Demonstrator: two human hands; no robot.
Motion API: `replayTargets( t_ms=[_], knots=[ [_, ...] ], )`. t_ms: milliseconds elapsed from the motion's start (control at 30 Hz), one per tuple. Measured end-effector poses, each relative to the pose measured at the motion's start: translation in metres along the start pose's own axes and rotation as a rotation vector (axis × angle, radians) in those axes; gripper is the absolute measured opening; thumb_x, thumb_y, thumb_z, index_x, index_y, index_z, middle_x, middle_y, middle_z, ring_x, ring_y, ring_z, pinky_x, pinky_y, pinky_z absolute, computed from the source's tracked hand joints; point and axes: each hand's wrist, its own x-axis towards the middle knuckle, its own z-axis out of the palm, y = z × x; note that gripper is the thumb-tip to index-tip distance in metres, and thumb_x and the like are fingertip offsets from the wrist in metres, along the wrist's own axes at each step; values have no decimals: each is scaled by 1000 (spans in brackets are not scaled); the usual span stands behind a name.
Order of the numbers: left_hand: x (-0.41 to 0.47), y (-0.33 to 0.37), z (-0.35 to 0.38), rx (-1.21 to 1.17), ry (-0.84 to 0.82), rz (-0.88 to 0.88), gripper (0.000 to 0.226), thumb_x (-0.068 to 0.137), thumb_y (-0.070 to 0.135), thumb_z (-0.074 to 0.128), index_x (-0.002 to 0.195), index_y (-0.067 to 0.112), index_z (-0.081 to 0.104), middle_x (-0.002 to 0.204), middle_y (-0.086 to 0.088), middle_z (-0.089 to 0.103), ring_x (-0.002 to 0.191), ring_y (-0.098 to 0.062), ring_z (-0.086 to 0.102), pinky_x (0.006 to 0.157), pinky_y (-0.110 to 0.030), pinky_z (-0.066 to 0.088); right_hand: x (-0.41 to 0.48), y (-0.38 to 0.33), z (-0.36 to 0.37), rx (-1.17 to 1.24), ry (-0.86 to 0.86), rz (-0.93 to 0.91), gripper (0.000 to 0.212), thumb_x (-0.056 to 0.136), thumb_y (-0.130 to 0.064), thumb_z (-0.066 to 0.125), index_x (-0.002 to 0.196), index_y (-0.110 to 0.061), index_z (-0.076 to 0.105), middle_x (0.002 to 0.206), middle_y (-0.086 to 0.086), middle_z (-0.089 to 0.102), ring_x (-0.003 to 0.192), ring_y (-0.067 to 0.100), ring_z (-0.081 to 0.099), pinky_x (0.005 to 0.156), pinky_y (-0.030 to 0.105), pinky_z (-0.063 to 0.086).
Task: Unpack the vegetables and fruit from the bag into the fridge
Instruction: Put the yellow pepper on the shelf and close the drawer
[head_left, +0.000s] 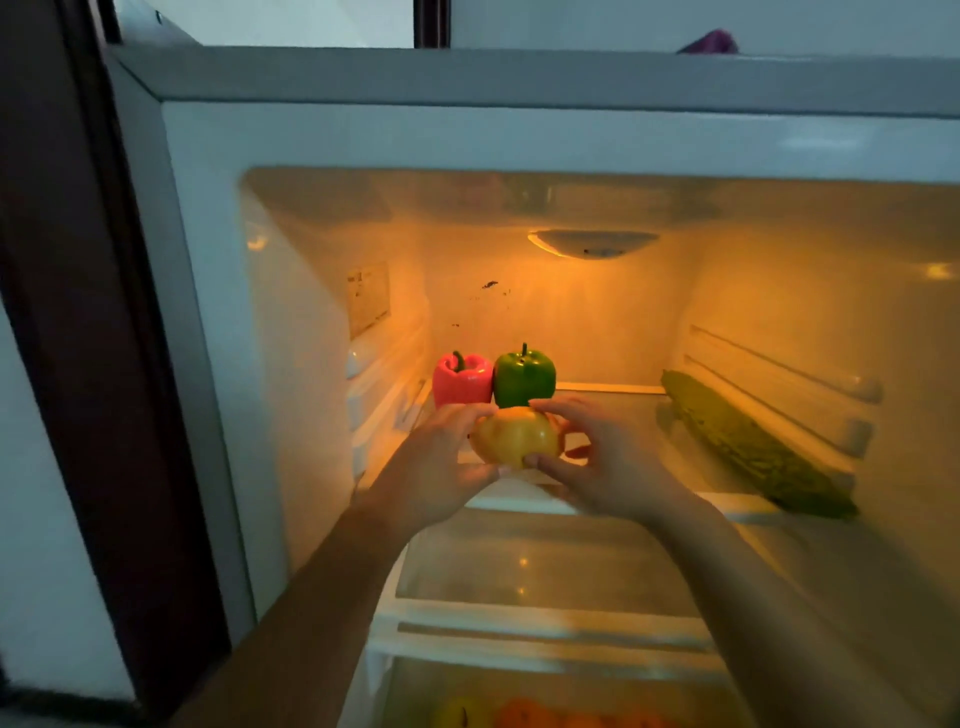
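Left hand (441, 460) and right hand (605, 462) are reaching into the fridge (208, 312), both gripping a yellow pepper (517, 436) near the shelf (623, 410) front edge. Red pepper (462, 379) and green pepper (523, 376) are sitting touching behind it, bumpy gourd (753, 447) lying along the right edge.

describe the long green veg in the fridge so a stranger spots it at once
In the open fridge, look at the lit top shelf. The gourd lies along its right wall, apart from the red pepper and green pepper. It alone is long and bumpy, not squat and smooth.
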Motion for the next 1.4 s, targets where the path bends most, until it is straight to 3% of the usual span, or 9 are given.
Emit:
replayTargets(
  t_ms=[133, 367, 600, 733, 833, 1000, 1200, 1333, 1400],
  knots=[
    [5, -11, 8, 2, 83, -5, 51, 73, 23, 76, 119, 27, 56, 115, 4, 58, 104, -10, 55, 88, -25, 45, 9, 7, 2, -46, -16, -2, 55, 78, -41, 70, 128, -40, 47, 123, -15, 51, 100, 3, 49, 85, 28, 50],
    [7, -20, 10, 61, 165, -42, 47, 74, 18, 73, 118, 22, 56, 112, 6, 55, 100, -7, 50, 79, -10, 36, 19, 6, 17, 11, -37, 18, 56, 81, -36, 68, 132, -38, 44, 127, -12, 46, 103, 6, 48, 88, 32, 50],
    [-5, -10, 3, 126, 194, -44, 53, 77, 31, 72, 125, 22, 51, 123, 4, 51, 105, -5, 45, 91, -20, 37, -3, -5, -6, -33, 55, 42, 62, 79, -41, 68, 135, -36, 41, 135, -11, 46, 113, 7, 47, 93, 34, 49],
    [-34, 11, 1, 136, 233, 16, 53, 77, 44, 61, 124, 21, 51, 125, 2, 53, 108, -3, 47, 91, -24, 46, -55, -17, -17, 122, 286, -54, 42, 81, -30, 69, 120, -26, 56, 114, -13, 53, 104, -2, 49, 81, 19, 51],
    [-66, 24, 8, 124, 230, 44, 51, 77, 45, 54, 121, 19, 52, 122, 1, 54, 111, -4, 46, 94, -23, 43, -101, -25, -10, 185, 308, -96, 35, 80, -27, 67, 114, -24, 60, 110, -13, 56, 104, -2, 52, 79, 13, 47],
    [-125, 29, 39, 143, 128, 39, 46, 78, 41, 57, 120, 23, 50, 121, 0, 55, 116, -11, 48, 99, -23, 39, -161, -15, 11, 233, 164, -25, 34, 81, -33, 67, 113, -32, 58, 112, -16, 56, 104, -2, 52, 78, 19, 50],
    [-202, 19, 111, 4, -185, -160, 57, 73, 57, 50, 121, 27, 54, 123, 13, 47, 110, 4, 42, 91, -9, 33, -239, 3, 50, 202, -206, 187, 41, 77, -46, 59, 116, -32, 57, 116, -14, 53, 108, 2, 51, 93, 21, 43],
    [-254, 5, 154, -83, -322, -322, 78, 67, 74, 40, 120, 19, 57, 121, 11, 48, 110, -6, 49, 88, -13, 34, -290, 14, 67, 151, -463, 294, 44, 82, -38, 66, 124, -30, 52, 124, -18, 46, 112, -5, 40, 86, -4, 22],
    [-272, 1, 167, -73, -438, -360, 85, 63, 76, 34, 122, 18, 55, 121, 11, 46, 111, -4, 46, 86, -8, 27, -309, 21, 72, 133, -538, 333, 45, 83, -36, 66, 124, -30, 51, 124, -17, 46, 111, -5, 40, 82, -6, 23]
  ],
)
